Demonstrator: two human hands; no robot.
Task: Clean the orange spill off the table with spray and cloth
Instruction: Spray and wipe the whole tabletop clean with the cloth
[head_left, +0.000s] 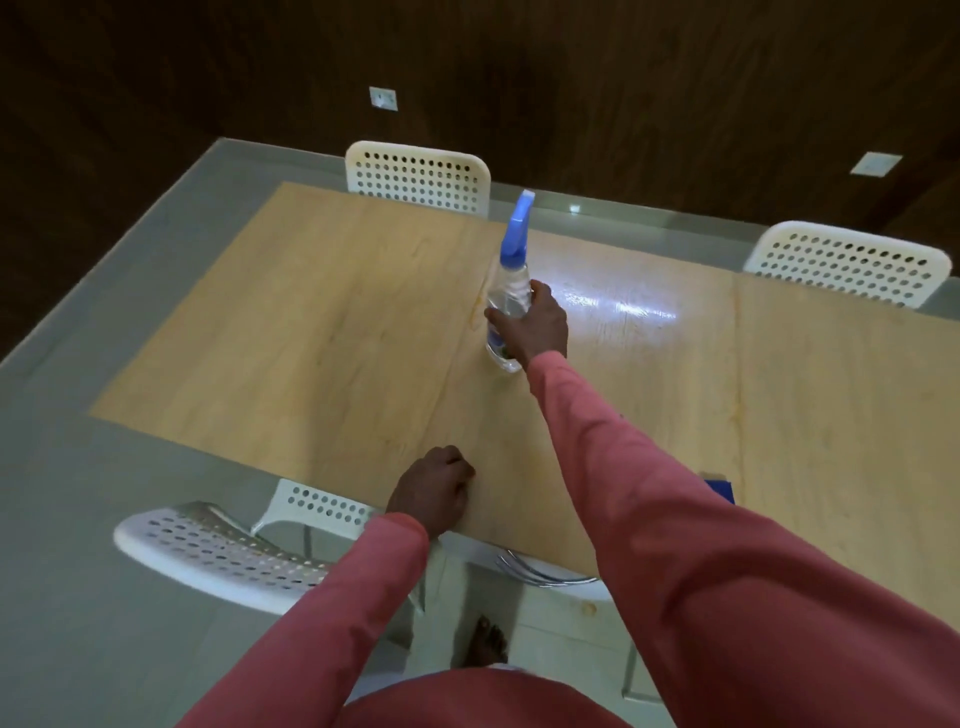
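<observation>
Right hand (532, 325) is reaching out across the pale wooden counter (332, 332), fingers (496, 317) wrapping the body of the clear plastic spray bottle with the blue trigger head (508, 296). Bottle is standing near mid-counter, base seeming to touch the surface, long axis leaning away from the person, nozzle at the far end. It's holding clear liquid; level is hard to read. Left hand (434, 491) is resting on the near counter edge, fingers curled, gripping nothing. Faint orange streaking (480, 299) is showing just left of the bottle, so likely the spill; right hand is the nearer 1. Blue thing (719, 488) poking out behind the right sleeve may be the cloth, can't confirm.
</observation>
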